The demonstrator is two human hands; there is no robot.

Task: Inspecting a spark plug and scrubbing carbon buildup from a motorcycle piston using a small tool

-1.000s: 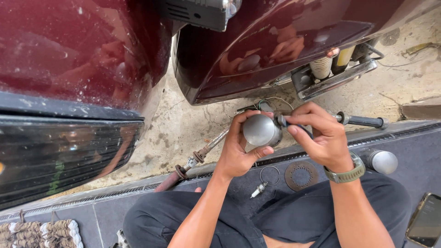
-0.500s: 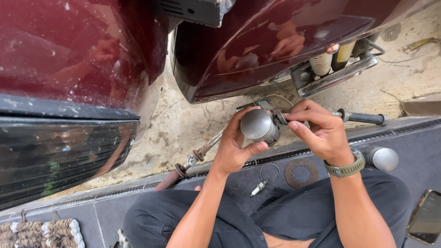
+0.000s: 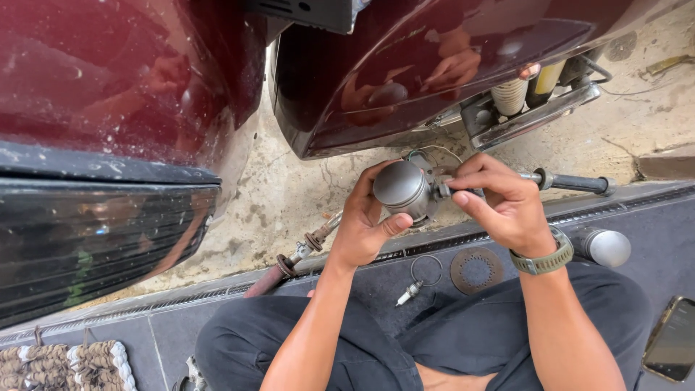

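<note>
— The fingers, what are they doing?
— Left hand (image 3: 365, 232) is wrapping its fingers around a grey metal piston (image 3: 400, 188), above the dark mat (image 3: 637, 210). Right hand (image 3: 499, 203) is pinching closed on the small part beside the piston.
— And smaller things?
— A perforated disc (image 3: 476, 269), wire ring (image 3: 426, 270) and spark plug (image 3: 407, 293) are lying on the mat.

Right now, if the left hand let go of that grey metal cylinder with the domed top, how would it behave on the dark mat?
The grey metal cylinder looks solid, so probably heavy for its size. Its round wall suggests it would roll if laid sideways on the dark mat. The smooth, dull surface may be slippery, which could be why the left hand cups it.
</note>
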